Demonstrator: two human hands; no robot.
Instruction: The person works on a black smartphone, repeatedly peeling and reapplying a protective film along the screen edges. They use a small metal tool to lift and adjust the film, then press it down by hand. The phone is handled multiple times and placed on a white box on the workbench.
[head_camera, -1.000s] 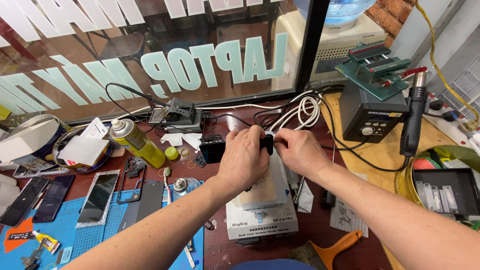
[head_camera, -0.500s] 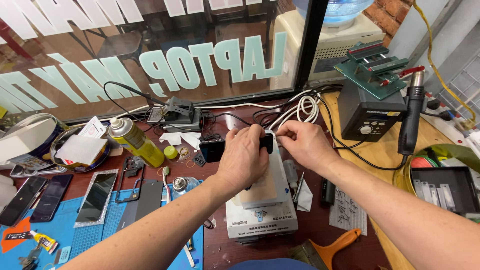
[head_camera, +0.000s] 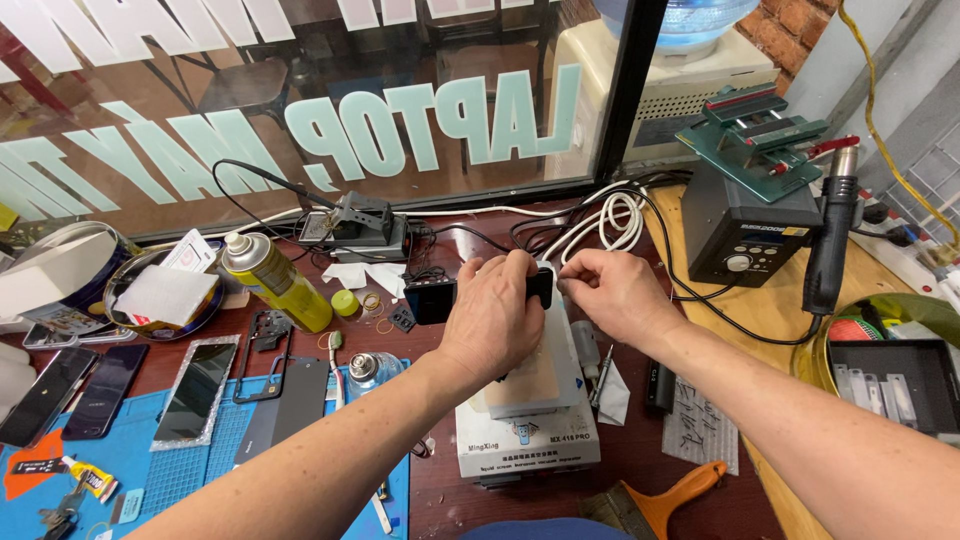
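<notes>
Two hands meet at frame centre: left hand (head_camera: 495, 318) clamped over dark phone (head_camera: 440, 298) above white heating pad (head_camera: 540, 375); right hand (head_camera: 615, 297) pinches its right edge. Apparent step: screen separation; next calls for steady, even pull.

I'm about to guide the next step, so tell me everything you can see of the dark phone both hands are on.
The dark phone is a thin black slab with a glossy face, lying flat across the white heating pad. The left hand covers its middle; the right hand pinches at its right end. Only the two ends show. Whether it is a screen or a whole handset I cannot tell.
</notes>
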